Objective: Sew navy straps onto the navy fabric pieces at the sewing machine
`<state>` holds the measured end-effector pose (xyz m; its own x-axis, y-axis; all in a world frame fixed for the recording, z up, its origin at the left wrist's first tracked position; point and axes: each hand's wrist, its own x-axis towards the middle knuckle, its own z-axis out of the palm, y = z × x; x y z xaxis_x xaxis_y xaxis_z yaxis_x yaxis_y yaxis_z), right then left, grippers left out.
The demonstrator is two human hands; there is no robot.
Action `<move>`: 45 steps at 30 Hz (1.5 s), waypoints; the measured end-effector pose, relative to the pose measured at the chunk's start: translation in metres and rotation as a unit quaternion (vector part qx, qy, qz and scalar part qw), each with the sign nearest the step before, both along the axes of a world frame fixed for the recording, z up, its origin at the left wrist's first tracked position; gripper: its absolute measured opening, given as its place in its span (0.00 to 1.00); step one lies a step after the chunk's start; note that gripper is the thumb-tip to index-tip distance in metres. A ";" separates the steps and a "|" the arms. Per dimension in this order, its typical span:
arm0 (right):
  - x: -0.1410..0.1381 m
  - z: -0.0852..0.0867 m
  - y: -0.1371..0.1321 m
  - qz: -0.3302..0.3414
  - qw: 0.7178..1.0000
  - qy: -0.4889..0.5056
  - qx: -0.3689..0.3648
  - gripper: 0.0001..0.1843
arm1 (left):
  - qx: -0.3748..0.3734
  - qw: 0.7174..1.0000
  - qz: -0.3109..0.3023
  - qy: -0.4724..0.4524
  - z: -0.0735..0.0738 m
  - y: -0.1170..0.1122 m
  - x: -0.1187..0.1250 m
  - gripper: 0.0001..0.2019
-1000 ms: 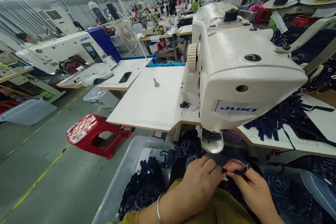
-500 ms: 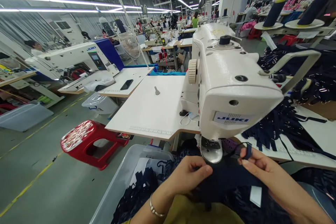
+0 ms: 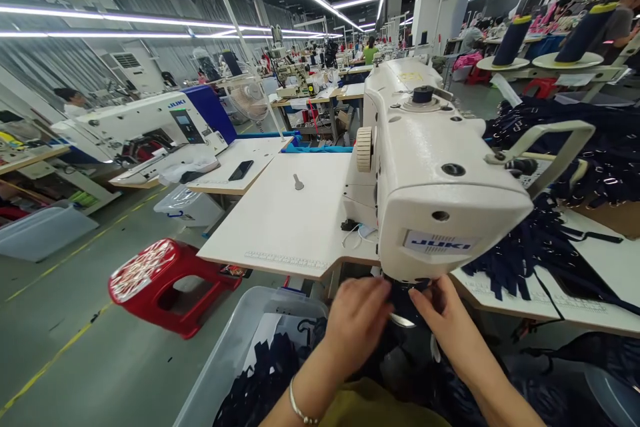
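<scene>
A white JUKI sewing machine (image 3: 440, 173) stands on a white table (image 3: 295, 213) right in front of me. Both my hands are raised under its head, at the needle end. My left hand (image 3: 357, 320) and my right hand (image 3: 443, 323) pinch a dark navy fabric piece (image 3: 400, 300) between them, fingers closed on it. The fabric hangs down toward my lap. A silver bangle (image 3: 300, 407) sits on my left wrist.
A clear plastic bin (image 3: 235, 353) with navy pieces stands at my lower left. A red stool (image 3: 165, 280) is on the floor to the left. Heaps of navy straps (image 3: 540, 247) lie on the table at right. A phone (image 3: 241, 169) rests on the neighbouring table.
Both hands have risen from my lap to the underside of the machine head, carrying the navy fabric. They have come close together again.
</scene>
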<state>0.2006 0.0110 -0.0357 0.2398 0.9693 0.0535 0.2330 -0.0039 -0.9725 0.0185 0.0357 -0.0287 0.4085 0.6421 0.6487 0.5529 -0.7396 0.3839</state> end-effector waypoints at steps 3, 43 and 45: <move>0.003 0.007 0.004 0.052 0.990 0.115 -0.064 0.19 | 0.075 0.988 -0.075 0.116 0.001 -0.019 0.011 0.16; 0.031 -0.010 0.061 0.050 0.958 -0.261 0.105 0.12 | 0.082 0.982 0.099 0.139 -0.003 -0.025 0.036 0.19; 0.032 -0.012 0.060 0.043 0.954 -0.276 0.109 0.12 | 0.091 0.981 0.099 0.142 -0.003 -0.024 0.036 0.18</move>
